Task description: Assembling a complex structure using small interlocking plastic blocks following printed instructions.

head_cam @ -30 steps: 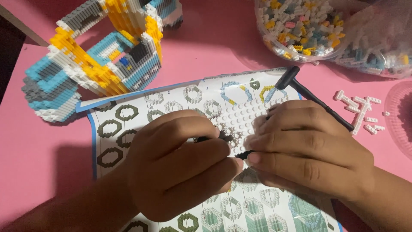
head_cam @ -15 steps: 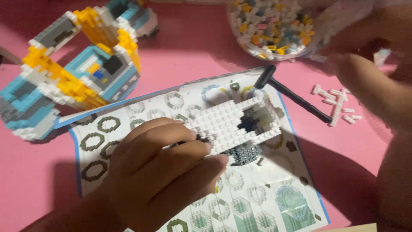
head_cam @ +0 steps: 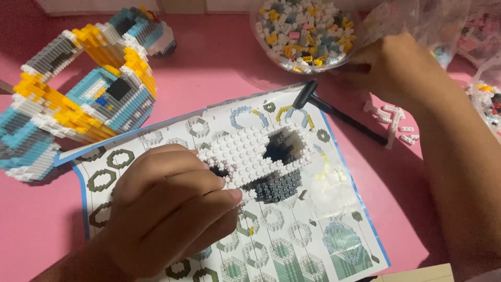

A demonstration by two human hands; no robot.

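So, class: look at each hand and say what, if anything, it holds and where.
The left hand holds the white brick model by its near left edge. Whether the right hand, by the bowl, holds anything cannot be told.

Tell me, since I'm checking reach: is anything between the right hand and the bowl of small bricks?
Nothing visible. The right hand is at the near rim of the clear bowl of mixed small bricks, fingers pointing at it. The black hammer lies nearer, below the hand, not between. The left hand holds the white brick piece on the instruction sheet.
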